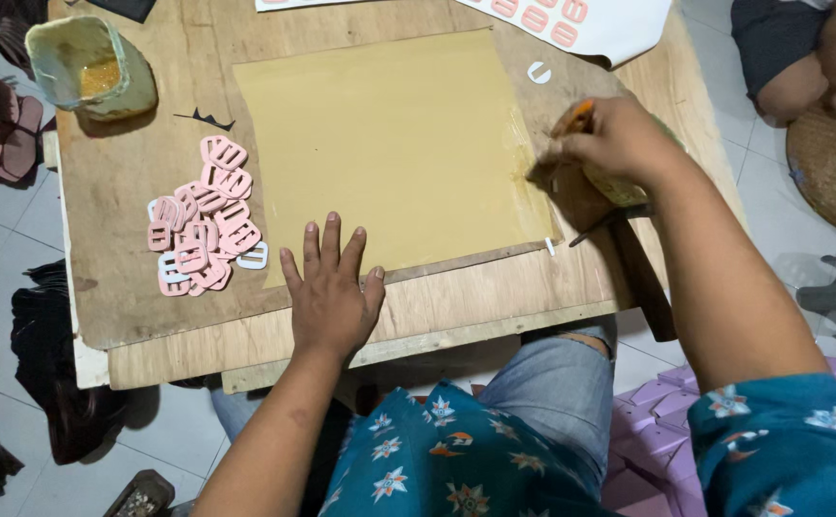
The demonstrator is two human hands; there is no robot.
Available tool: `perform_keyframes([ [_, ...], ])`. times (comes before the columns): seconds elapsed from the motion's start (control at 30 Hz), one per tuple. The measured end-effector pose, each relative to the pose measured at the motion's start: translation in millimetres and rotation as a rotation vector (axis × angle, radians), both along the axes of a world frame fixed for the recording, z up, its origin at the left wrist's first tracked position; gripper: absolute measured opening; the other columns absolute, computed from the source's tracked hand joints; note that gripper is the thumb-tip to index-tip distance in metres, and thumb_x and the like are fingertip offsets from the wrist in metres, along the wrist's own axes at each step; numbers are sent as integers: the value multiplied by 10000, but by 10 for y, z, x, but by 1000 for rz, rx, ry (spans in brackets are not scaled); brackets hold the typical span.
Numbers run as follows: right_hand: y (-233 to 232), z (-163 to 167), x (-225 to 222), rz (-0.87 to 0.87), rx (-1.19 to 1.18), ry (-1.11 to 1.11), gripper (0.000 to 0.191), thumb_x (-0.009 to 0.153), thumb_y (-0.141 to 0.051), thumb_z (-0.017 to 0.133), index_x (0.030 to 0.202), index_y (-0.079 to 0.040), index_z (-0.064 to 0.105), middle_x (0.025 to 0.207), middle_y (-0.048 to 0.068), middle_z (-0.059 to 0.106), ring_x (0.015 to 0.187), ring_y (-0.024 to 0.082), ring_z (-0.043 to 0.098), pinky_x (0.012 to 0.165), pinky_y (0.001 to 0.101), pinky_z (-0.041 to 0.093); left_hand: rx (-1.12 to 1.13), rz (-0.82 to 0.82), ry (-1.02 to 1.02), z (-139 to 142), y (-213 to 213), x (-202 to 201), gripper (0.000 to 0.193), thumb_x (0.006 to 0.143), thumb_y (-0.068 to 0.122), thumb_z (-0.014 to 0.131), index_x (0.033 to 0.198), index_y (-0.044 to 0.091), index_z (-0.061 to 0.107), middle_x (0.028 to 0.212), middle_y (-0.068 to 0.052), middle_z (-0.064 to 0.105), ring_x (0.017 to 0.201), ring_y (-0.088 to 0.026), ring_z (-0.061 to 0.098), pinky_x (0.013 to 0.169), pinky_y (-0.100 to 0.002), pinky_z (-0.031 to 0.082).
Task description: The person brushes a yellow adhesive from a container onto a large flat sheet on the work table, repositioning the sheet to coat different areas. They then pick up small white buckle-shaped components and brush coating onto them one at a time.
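Sheet (389, 144), tan and smooth, under flat left hand (332, 292); right hand (610, 144) grips brush (571, 123)

What You Can't See Well

The right hand (614, 144) covers most of the orange-handled tool (579, 117), so its tip is hidden. The white sheet (619, 29) at the board's far edge is cut off by the picture's top. The pink pieces (203, 230) overlap, hiding the lower ones

teal floral shirt (456, 460), grey-blue jeans (552, 393)
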State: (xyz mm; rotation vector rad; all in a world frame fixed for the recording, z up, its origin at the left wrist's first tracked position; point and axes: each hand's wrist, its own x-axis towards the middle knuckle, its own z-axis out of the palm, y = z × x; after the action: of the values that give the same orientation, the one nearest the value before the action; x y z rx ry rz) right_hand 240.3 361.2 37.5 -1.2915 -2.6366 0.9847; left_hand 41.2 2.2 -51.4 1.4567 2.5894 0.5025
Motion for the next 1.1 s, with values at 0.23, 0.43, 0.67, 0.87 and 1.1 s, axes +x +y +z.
perform_keyframes([
  [0.23,-246,-110,-339,9,104,313,223,888,-175,817,1072,-55,774,1021,79,781,901,166,722,827,301,559,30,0,4,5,-3,-1,619,939,432,522,1493,158,490,1649,-135,255,1528,-366,164,1196,-639,32],
  [0.43,-231,52,-187,117,43,-66,215,883,-187,806,1074,-91,778,962,107,790,850,217,731,783,343,555,16,3,11,-15,-11,-3,618,941,436,515,1493,161,487,1651,-130,252,1537,-357,156,1200,-634,26],
  [0.67,-436,-158,-125,140,77,196,264,853,-249,825,1059,-94,773,982,70,775,900,186,729,823,327,560,24,-1,4,29,3,-11,616,951,438,505,1498,155,481,1654,-136,251,1534,-364,159,1200,-634,25],
  [0.87,-248,218,538,-302,275,290,264,980,-287,797,1125,-74,740,1008,95,755,828,194,709,747,327,560,14,2,2,31,4,-15,627,948,444,498,1505,156,477,1651,-138,256,1538,-363,159,1204,-635,27],
  [1.1,39,-67,837,-305,407,197,241,912,-227,837,1060,-45,783,886,115,750,753,197,700,718,335,541,7,0,-3,36,8,-21,632,941,449,495,1503,161,471,1651,-135,249,1531,-362,156,1197,-635,22],
])
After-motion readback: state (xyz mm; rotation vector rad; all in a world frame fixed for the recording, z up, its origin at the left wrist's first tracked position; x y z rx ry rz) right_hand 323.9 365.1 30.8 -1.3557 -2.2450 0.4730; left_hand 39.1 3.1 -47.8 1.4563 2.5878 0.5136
